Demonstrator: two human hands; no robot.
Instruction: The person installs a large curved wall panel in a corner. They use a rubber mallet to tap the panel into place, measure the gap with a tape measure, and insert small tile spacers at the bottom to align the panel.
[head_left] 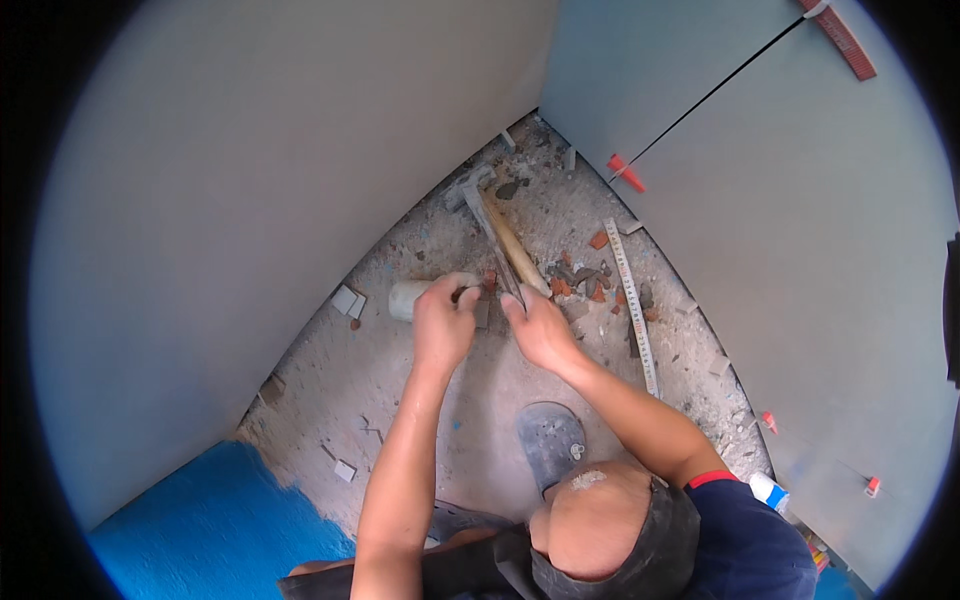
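Observation:
My left hand is closed in a pinch, low over the floor; what its fingertips hold is too small to tell. Beside it are a white rounded object, partly hidden by the hand, and a small reddish fragment. My right hand is closed around the near end of a long, thin grey metal tool, whose exact kind I cannot make out. A pale wooden handle lies alongside that tool, its near end by my right fingers. A small grey flat piece shows between the hands.
Grey and reddish broken chips lie right of my hands, next to a white measuring tape. Large grey panels stand left and right, meeting at a far corner. Red wedges sit on the right panel. Blue coating covers the lower left floor.

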